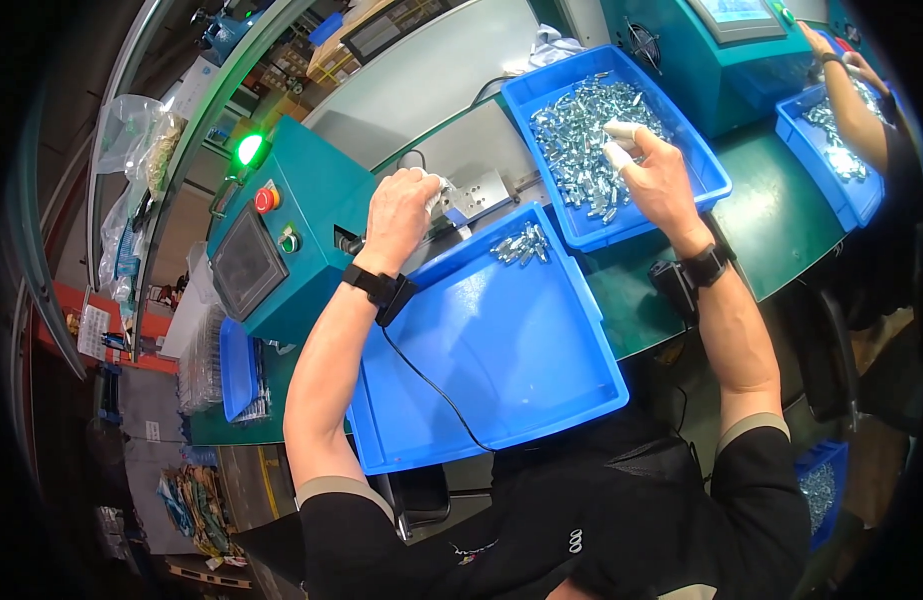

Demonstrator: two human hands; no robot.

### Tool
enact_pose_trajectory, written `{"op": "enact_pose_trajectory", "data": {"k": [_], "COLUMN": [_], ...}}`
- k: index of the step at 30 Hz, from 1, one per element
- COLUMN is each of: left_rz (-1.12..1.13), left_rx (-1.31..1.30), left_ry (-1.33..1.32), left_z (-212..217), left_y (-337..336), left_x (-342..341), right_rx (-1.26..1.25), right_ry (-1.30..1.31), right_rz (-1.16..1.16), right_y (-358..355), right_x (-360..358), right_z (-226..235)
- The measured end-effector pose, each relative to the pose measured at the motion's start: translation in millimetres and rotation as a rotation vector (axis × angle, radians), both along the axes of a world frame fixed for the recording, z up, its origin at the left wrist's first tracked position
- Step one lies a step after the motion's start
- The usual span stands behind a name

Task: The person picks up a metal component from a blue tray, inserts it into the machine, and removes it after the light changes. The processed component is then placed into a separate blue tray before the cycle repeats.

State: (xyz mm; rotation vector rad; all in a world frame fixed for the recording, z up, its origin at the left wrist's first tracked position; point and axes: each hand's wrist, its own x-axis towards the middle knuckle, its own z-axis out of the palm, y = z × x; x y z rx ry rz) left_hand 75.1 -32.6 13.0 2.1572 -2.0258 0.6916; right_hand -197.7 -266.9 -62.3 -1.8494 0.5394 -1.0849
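Note:
My left hand (398,218) is at the metal fixture (479,196) of a teal machine, its fingers bent together; what they hold, if anything, is hidden. White covers sit on some fingertips of both hands. Over the far blue tray (717,186), my right hand (664,183) has its covered fingertips a little apart, with nothing visible between them. Many small shiny metal parts (582,150) fill that tray below the fingers. A larger blue tray (472,350) lies closer to me, with a small pile of similar metal parts (522,244) in its far right corner.
The teal machine (312,180) at left carries a screen (249,262), a red button (268,199) and a lit green lamp (250,150). Another person's arm (854,105) is over a further blue tray (862,200) at right. A black cable (432,385) crosses the near tray.

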Motion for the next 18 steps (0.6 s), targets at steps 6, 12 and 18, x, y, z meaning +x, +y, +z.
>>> {"op": "enact_pose_trajectory", "data": {"k": [6, 12, 18], "left_rz": [-0.045, -0.022, -0.023], "left_rx": [-0.001, 0.019, 0.05], "left_ry": [-0.001, 0.005, 0.099], "left_z": [1.0, 2.0, 9.0], "left_y": [-1.3, -0.6, -1.8], "left_x": [4.1, 6.4, 8.1], "right_rx": [0.0, 0.001, 0.011], "right_ry": [-0.008, -0.026, -0.021], "right_rz": [0.002, -0.005, -0.001], "right_y": [-2.6, -1.8, -1.3], "right_x": [0.7, 2.3, 1.7], "right_z": [-1.5, -3.5, -4.3]}}
